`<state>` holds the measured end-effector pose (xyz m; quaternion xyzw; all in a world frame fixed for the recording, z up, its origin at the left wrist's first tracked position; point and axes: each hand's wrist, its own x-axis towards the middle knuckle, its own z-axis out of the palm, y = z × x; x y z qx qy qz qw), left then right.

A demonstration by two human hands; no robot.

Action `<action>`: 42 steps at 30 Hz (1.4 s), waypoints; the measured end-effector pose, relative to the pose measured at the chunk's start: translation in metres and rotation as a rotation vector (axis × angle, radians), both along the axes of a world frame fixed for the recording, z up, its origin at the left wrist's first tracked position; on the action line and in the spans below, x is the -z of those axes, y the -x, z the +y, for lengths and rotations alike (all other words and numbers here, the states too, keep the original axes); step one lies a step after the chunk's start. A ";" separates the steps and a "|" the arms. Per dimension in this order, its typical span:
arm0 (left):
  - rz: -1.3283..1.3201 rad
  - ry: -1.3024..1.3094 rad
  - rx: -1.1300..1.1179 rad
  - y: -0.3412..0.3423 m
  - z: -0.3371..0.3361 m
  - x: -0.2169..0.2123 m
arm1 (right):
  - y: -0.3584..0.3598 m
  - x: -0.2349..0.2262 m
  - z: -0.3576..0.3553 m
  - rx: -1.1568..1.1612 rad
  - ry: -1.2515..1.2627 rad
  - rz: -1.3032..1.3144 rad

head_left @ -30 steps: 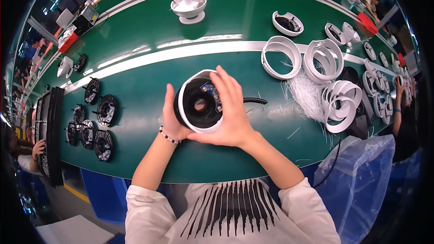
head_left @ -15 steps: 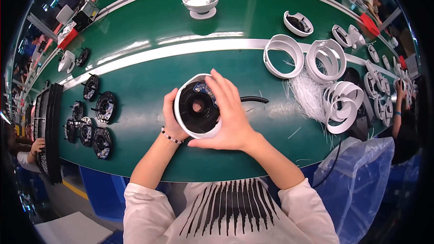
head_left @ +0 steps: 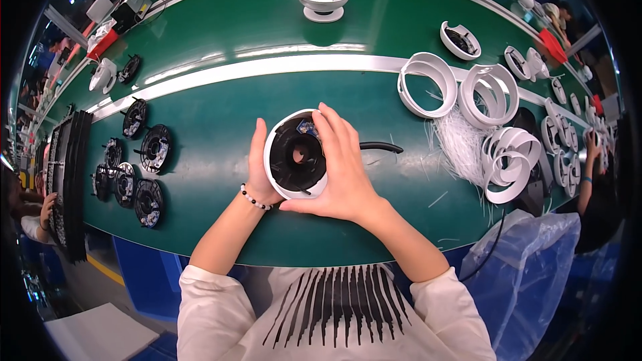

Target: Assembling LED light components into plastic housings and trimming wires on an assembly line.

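White round housing (head_left: 294,157), opening facing up, lying on green worktop (head_left: 214,134). Left hand (head_left: 257,167) cupping left rim; right hand (head_left: 344,174) spreading over right side, grip pressing rim; black cable (head_left: 381,147) trailing right.

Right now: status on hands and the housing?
Left hand and right hand both gripping round white housing. Black cable trails right. Nothing obstructing.

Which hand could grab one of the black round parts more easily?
Probably the left hand: the black round parts lie on its side, while the right hand covers the white housing.
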<state>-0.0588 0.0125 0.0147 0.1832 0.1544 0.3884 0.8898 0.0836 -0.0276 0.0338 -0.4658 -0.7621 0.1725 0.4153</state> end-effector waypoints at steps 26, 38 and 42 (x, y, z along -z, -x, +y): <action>-0.084 -0.146 0.026 0.009 0.004 0.009 | 0.002 -0.001 0.008 -0.032 -0.006 -0.120; 0.468 -0.363 -0.108 0.020 0.011 0.000 | 0.003 0.001 0.014 -0.103 0.127 -0.022; 0.615 -0.559 -0.370 0.013 0.002 -0.003 | 0.006 0.001 0.014 -0.043 0.118 -0.019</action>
